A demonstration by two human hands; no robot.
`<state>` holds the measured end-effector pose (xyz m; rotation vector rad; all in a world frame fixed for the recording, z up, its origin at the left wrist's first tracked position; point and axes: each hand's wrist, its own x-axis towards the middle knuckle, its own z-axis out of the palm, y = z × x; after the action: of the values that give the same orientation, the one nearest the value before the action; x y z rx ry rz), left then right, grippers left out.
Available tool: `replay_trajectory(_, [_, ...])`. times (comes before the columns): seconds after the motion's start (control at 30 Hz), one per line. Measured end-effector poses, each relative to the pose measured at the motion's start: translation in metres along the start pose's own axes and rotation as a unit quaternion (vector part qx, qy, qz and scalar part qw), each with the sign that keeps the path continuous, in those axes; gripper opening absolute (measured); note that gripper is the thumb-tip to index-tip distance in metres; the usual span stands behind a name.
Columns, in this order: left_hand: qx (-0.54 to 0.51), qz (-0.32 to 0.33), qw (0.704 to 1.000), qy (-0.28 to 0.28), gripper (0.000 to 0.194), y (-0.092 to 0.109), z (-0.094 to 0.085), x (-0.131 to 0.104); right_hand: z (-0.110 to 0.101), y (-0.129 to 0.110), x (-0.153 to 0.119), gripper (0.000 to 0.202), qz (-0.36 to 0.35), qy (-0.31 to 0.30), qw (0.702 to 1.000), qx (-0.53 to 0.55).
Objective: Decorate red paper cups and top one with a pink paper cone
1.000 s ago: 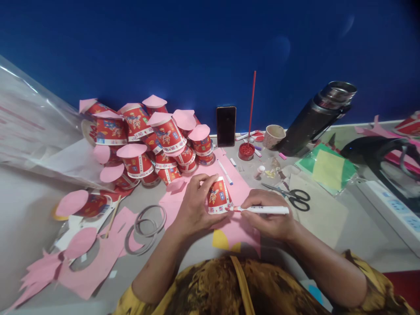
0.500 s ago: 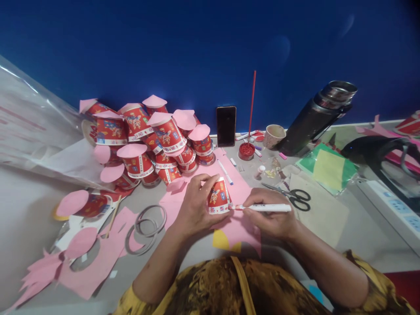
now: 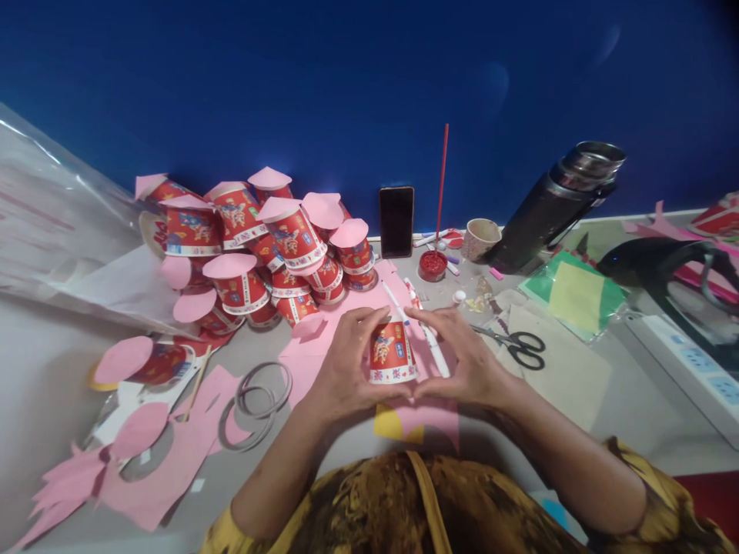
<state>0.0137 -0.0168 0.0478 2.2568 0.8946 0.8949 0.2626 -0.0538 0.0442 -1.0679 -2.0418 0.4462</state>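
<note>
A red paper cup [image 3: 391, 348] with a white patterned rim stands upside down over pink paper [image 3: 439, 323]. My left hand [image 3: 352, 362] is wrapped round the cup's left side. On the other side my right hand [image 3: 465, 358] is curved with thumb and fingers apart, holding nothing, its fingertips near the cup. A white marker [image 3: 433, 350] lies on the pink paper between the cup and my right hand. Just behind the cup is a thinner white marker [image 3: 395, 300] with a blue end.
Red cups topped with pink cones [image 3: 231, 277] are piled at the left. Scissors [image 3: 525, 350], a black flask [image 3: 548, 215] and a power strip [image 3: 687, 369] sit at the right. A phone [image 3: 396, 221] leans on the wall; metal rings [image 3: 254, 404] lie left.
My right hand has let go of the white marker, which now lies on the pink paper, and has opened. The cup in my left hand has turned more upright.
</note>
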Motion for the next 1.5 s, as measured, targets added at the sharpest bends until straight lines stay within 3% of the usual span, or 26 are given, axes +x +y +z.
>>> replay_trajectory(0.17, [-0.027, -0.001, 1.0, -0.014, 0.114, 0.006, -0.004, -0.003, 0.003, 0.006, -0.001, 0.107, 0.007, -0.035, 0.999, 0.021])
replay_trajectory(0.3, [-0.06, -0.07, 0.995, -0.049, 0.119, 0.009, -0.014, -0.01, -0.001, 0.004, -0.002, 0.103, 0.028, -0.027, 0.998, 0.039])
replay_trajectory(0.43, [-0.173, -0.127, 0.974, -0.073, 0.103, 0.007, -0.015, -0.018, -0.002, 0.005, -0.002, 0.104, 0.048, -0.023, 0.997, 0.056])
replay_trajectory(0.53, [-0.233, -0.143, 0.961, -0.034, 0.091, 0.003, -0.011, -0.02, -0.001, 0.002, -0.001, 0.109, 0.039, -0.023, 0.997, 0.059])
replay_trajectory(0.63, [-0.175, -0.15, 0.973, 0.033, 0.086, -0.001, -0.007, -0.017, -0.003, -0.004, 0.001, 0.095, 0.016, 0.019, 0.998, 0.058])
replay_trajectory(0.7, [-0.116, -0.157, 0.978, 0.074, 0.081, -0.001, -0.007, -0.014, -0.006, -0.01, 0.002, 0.066, -0.002, 0.059, 0.996, 0.065])
replay_trajectory(0.77, [-0.081, -0.157, 0.98, 0.091, 0.078, -0.002, -0.007, -0.012, -0.009, -0.017, 0.004, 0.039, -0.039, 0.089, 0.992, 0.086])
replay_trajectory(0.83, [-0.064, -0.148, 0.983, 0.087, 0.078, -0.003, -0.007, -0.011, -0.01, -0.022, 0.005, 0.028, -0.08, 0.106, 0.984, 0.116])
replay_trajectory(0.93, [-0.038, -0.131, 0.987, 0.083, 0.079, -0.006, -0.007, -0.011, -0.01, -0.028, 0.006, 0.021, -0.089, 0.121, 0.979, 0.14])
replay_trajectory(1.13, [-0.021, -0.111, 0.99, 0.078, 0.079, -0.007, -0.007, -0.011, -0.007, -0.031, 0.003, 0.009, -0.023, 0.149, 0.982, 0.116])
replay_trajectory(1.5, [-0.024, -0.104, 0.992, 0.066, 0.074, 0.001, -0.006, -0.007, -0.002, -0.029, 0.004, 0.006, -0.027, 0.119, 0.985, 0.126])
